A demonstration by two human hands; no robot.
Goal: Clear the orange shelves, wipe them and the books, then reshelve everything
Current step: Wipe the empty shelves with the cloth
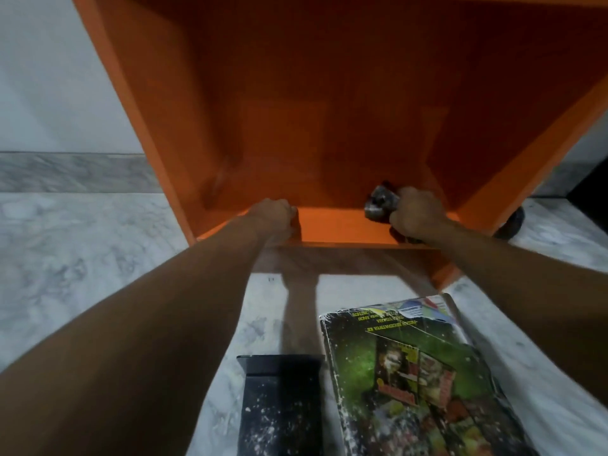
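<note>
The orange shelf unit (329, 93) stands open in front of me with nothing inside it. My left hand (274, 220) grips the front edge of its bottom board (339, 222), fingers curled over the lip. My right hand (416, 213) holds a crumpled grey cloth (380, 202) against the bottom board near the right inner corner. On the floor in front lies a dusty green book (418, 380), cover up, on top of other books. Beside it on the left lies a black dusty object (281, 403).
The shelf stands on a white marble floor (82, 251) against a pale wall (49, 77). A dark rounded thing (510, 225) sits at the shelf's right bottom corner. A dark gap (592, 192) shows at the far right.
</note>
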